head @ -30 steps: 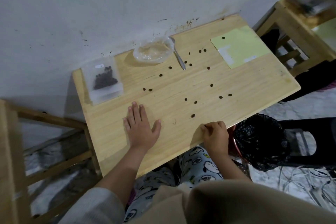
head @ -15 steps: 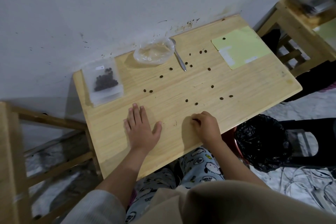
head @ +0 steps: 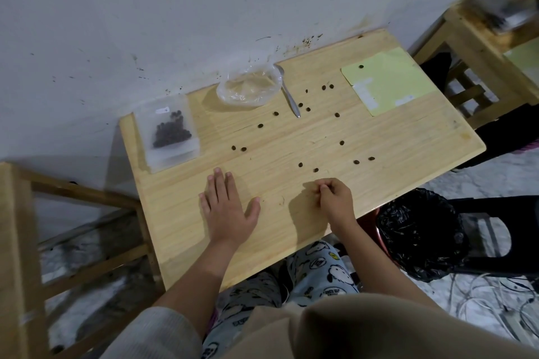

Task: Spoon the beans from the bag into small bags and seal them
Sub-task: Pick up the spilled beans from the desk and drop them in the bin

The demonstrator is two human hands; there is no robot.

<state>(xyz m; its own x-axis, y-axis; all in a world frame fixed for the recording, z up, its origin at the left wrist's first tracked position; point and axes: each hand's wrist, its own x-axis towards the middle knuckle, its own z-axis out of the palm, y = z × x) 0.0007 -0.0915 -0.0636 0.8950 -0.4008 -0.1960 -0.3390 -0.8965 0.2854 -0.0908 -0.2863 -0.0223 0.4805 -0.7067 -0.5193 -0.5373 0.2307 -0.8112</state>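
My right hand [head: 335, 201] curls, fingertips pinched, on what I can't tell; left hand [head: 229, 210] spread flat on the pale wooden tabletop [head: 393, 137]; small dark loose beans [head: 307, 167] could roll off

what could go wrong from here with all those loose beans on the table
Two beans lie near the table's right edge, above the black bin; a careless sweep could knock them off. One bean sits on the green sheet and is easily missed. The right hand might drop whatever its curled fingers hold.
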